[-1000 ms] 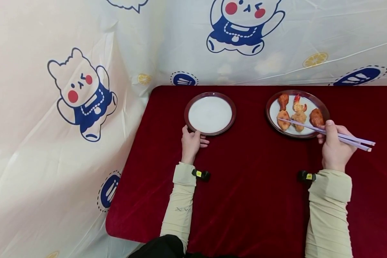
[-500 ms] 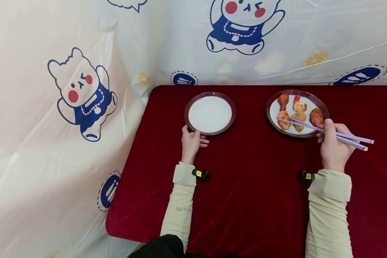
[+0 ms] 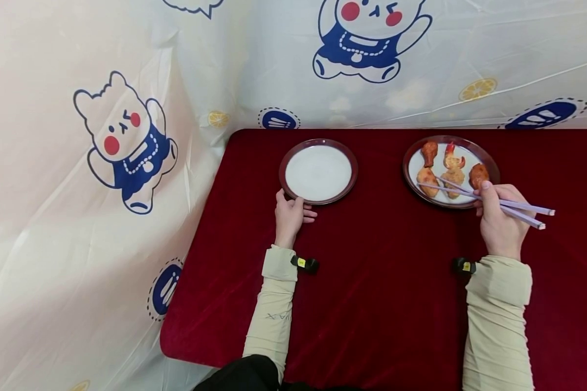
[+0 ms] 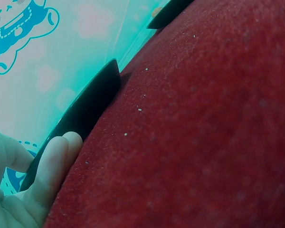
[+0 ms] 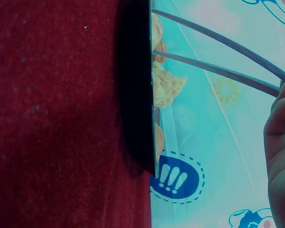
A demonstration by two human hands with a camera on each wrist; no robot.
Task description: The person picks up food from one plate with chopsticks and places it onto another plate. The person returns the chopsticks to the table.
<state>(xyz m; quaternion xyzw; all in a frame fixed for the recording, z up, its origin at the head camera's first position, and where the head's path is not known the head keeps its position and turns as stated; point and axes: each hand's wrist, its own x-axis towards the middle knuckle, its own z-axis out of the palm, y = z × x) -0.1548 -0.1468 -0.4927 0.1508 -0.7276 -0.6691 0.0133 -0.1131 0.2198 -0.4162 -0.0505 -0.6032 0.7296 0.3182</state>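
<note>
My left hand holds the near left rim of a white plate with a brown edge; in the left wrist view the dark rim lies between thumb and fingers. My right hand grips a pair of pale purple chopsticks over the near right side of a second plate. Their tips are spread around a golden-brown oval food piece at that plate's near left. In the right wrist view the chopsticks reach just behind the plate's edge, where their ends are hidden.
A drumstick, a shrimp, a crumbed piece and a brown glazed piece share the right plate. Dark red cloth covers the table. A printed curtain hangs behind and left.
My right hand and the chopsticks have shifted a little left, and the tips have spread wider. The oval piece sits slightly further left. My left hand and its plate stay put.
</note>
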